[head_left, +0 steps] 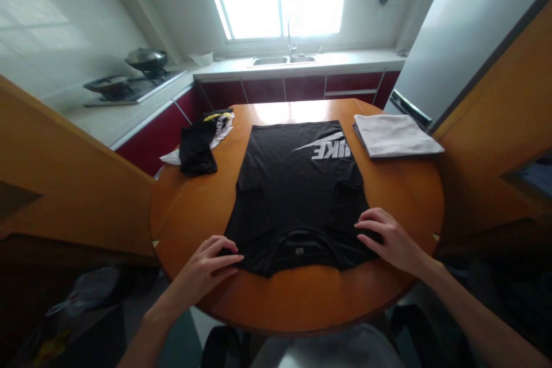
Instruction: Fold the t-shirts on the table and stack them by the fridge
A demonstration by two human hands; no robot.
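Observation:
A black T-shirt point(297, 190) lies spread on the round wooden table, its neckline toward me and white NIKE lettering upside down near the far right. Both short sleeves are folded inward over the body. My left hand point(207, 267) is at the shirt's near left corner, thumb and fingers apart at the edge, with no cloth visibly pinched. At the right edge, near the shoulder, my right hand point(388, 238) rests with its fingers spread and slightly curled, touching or just above the fabric.
Folded white and grey cloth point(397, 135) lies at the table's far right. Crumpled black, white and yellow clothes point(198, 146) are at the far left. Beyond the table point(297, 305) stand a counter with a sink, a stove with pans, and a fridge.

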